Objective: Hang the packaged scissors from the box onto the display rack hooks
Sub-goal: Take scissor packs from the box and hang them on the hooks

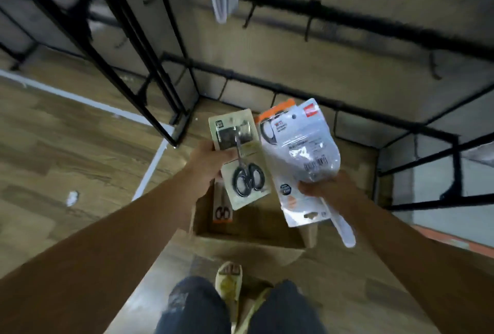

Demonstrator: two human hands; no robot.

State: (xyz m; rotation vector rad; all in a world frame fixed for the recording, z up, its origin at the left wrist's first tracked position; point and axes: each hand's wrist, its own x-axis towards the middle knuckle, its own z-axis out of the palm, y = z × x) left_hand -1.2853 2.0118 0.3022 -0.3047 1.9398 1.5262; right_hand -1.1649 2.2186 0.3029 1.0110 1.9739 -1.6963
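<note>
The left hand (205,165) grips a stiff beige card pack of black-handled scissors (239,158) by its edge; the right hand (324,186) pinches glossy white-and-orange scissor packs (299,157); both arms reach forward above the open cardboard box (248,229), below the black rack hooks (307,29).

One view only, head-worn, wide-angle, edges bowed. It looks steeply down and forward from standing height. Both forearms enter from the near corners; left hand (207,165) and right hand (324,188) sit close to centre frame. Knees at the near edge, box (251,229) on the floor (66,133) just beyond. Rack (347,19) rises on the far side, blurred.
</note>
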